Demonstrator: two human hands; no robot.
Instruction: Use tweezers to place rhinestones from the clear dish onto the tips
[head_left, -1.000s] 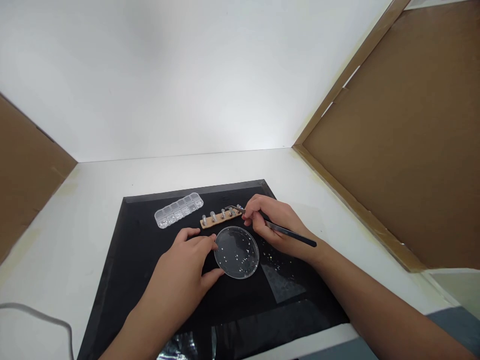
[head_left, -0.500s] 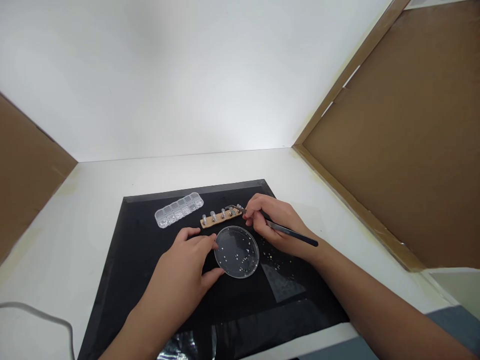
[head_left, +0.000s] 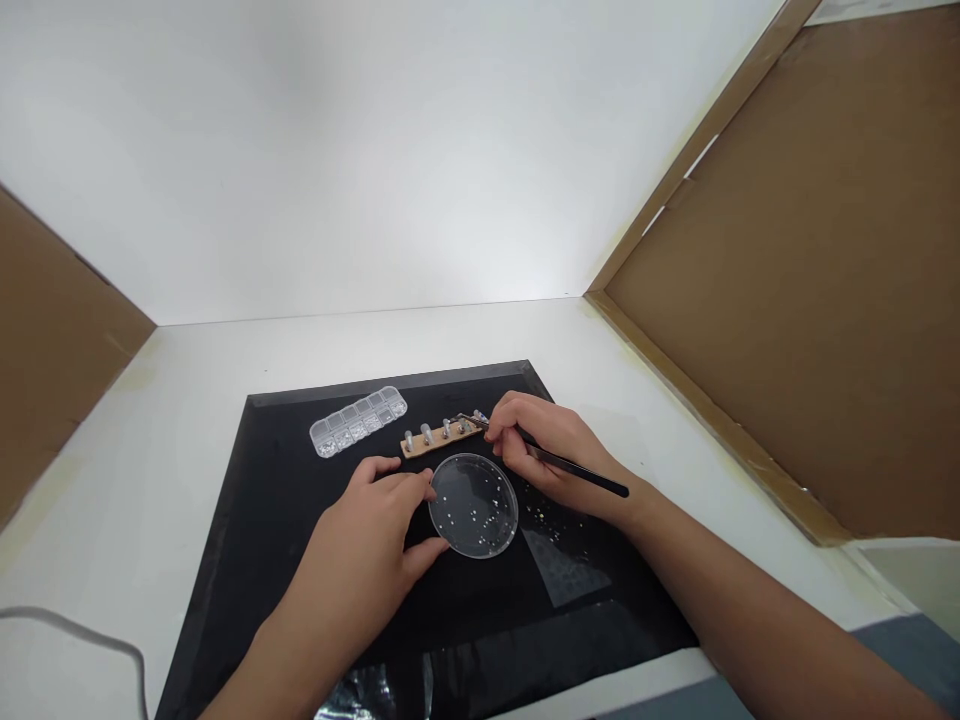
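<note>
My left hand steadies a clear round dish, with fingers and thumb against its left rim. Small shiny bits lie scattered in the dish. Pinched in my right hand is a pair of dark tweezers, whose tips point left over a light wooden strip. Along this strip stand several small glossy grey pieces that look like nail tips. The tweezer tips are near the pieces at the strip's right part. Whether anything is between the tips is too small to tell.
A clear compartment box with shiny bits lies at the mat's back left. Loose bits and a clear sheet lie right of the dish on the black mat. A grey cable crosses the left table; brown boards flank both sides.
My right hand and the tweezers have shifted very slightly, the handle end a little to the left. My left hand and the dish stay in place.
</note>
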